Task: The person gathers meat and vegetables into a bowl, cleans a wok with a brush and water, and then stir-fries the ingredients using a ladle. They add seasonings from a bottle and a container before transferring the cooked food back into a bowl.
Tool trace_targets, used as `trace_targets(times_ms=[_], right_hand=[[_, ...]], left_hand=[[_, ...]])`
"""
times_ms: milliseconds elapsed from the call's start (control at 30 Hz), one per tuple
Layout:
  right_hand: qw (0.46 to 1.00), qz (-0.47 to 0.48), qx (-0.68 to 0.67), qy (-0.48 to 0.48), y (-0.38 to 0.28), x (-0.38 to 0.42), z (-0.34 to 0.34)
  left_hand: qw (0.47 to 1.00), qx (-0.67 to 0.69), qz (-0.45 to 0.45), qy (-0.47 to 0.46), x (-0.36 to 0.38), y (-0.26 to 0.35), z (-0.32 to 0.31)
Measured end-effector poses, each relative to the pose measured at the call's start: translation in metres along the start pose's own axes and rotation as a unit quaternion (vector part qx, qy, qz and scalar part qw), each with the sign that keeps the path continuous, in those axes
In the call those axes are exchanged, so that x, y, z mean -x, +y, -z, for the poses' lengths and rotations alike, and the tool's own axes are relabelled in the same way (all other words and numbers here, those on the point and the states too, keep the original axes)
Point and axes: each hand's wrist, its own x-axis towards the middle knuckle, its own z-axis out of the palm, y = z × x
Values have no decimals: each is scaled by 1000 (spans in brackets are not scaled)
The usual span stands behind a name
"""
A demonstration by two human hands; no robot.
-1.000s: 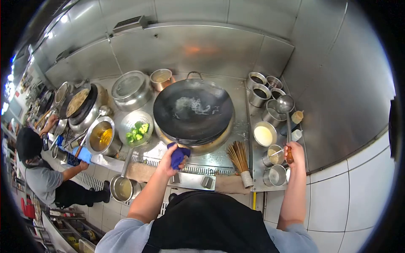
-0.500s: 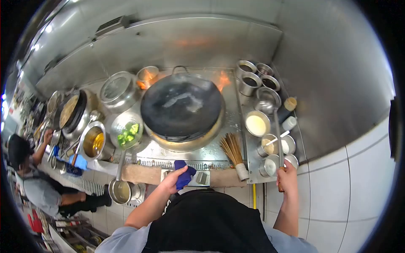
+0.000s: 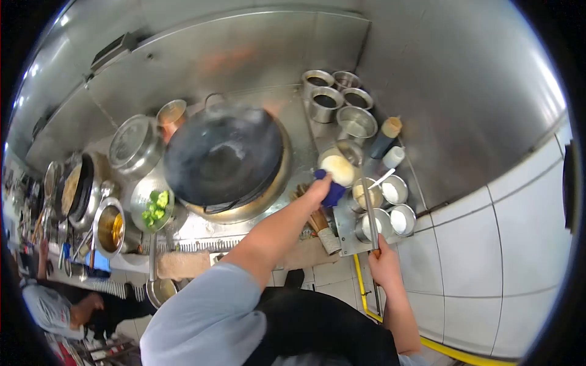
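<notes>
My left hand (image 3: 319,188) is closed on a dark blue cloth (image 3: 334,193), beside the container of pale yellow content (image 3: 337,169). My right hand (image 3: 384,263) grips the wooden end of a long-handled ladle (image 3: 371,215). The ladle's bowl is over the edge of the pale yellow container. Left of my hands sits a large black wok (image 3: 223,160) with faint smoke over it. A bamboo brush (image 3: 321,227) stands partly behind my left hand.
A strainer with green vegetables (image 3: 156,208) and a pot of yellow oil (image 3: 110,229) are at the left. Dark sauce containers (image 3: 326,101), bottles (image 3: 389,130) and white powder containers (image 3: 402,220) line the right. A co-worker (image 3: 55,307) is at lower left.
My left hand has moved right with the cloth, from the stove's front edge to the containers. The ladle's bowl has come down to the pale yellow container. The view has shifted right.
</notes>
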Motion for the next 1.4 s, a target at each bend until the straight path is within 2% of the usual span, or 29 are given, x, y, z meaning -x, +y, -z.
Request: trace_targets(times_ms=[67,133,167,200,300,333,367,400,467,500,533,600,667,733,767,833,867,933,1033,1067,1133,1233,1333,1400], right_hand=[[999,-5,32,-10,-3,0,-7],[999,29,29,-6,7,6,-9],[999,-8,-13,-36,-3,8,3],[999,-5,-11,-44,-3,2,3],[1000,17,12,-10,2,1,6],[997,22,71,-3,-2,3,2],[991,28,129,5,-5,1,1],[991,25,128,12,-8,0,9],[998,-12,39,-42,-15,4,28],[999,-22,8,-30,-15,2,29],[999,-29,6,-21,-10,-1,21],[994,16,105,17,2,-7,3],[996,42,81,18,1,-6,10],[999,-21,-13,-42,-6,0,24],[999,-27,-13,-42,-4,-2,19],[994,8,109,2,2,-13,7],[994,9,110,6,5,-12,9],[998,42,42,-19,10,-11,11],[999,2,-13,-33,-10,-11,28],[999,2,-11,-31,-9,-10,24],[992,14,126,-27,-8,-14,14],[997,51,51,-21,2,-6,25],[995,0,92,-46,-17,-12,34],[994,17,101,-36,-3,-12,19]], left_hand=[[978,-169,-51,112,-57,-27,3],[956,-237,-57,165,-53,-25,-8],[967,-177,-49,175,-46,-23,-15],[976,-119,-39,181,-43,-26,-20],[985,-76,15,156,-56,-30,-21],[988,-59,28,139,-67,-31,-22],[990,-36,5,135,-92,-42,-19],[991,-40,2,129,-95,-38,-22],[987,-50,-17,153,-95,-41,-17],[987,-56,-8,150,-99,-43,-14],[987,-62,-2,146,-104,-43,-12],[991,-17,5,130,-99,-40,-18],[984,-6,6,178,-90,-32,-23],[988,15,9,156,-81,-31,-21],[990,6,-3,142,-91,-38,-16],[995,19,-9,101,-116,-51,-7],[995,19,-12,98,-113,-47,-12],[987,-1,-35,155,-100,-37,-19],[993,-9,-25,115,-106,-39,-12],[993,-8,-25,113,-107,-43,-13],[991,30,-41,122,-116,-45,-11],[987,21,-34,157,-111,-40,-8],[985,6,-21,171,-83,-33,-15],[984,-7,-23,174,-80,-23,-18]])
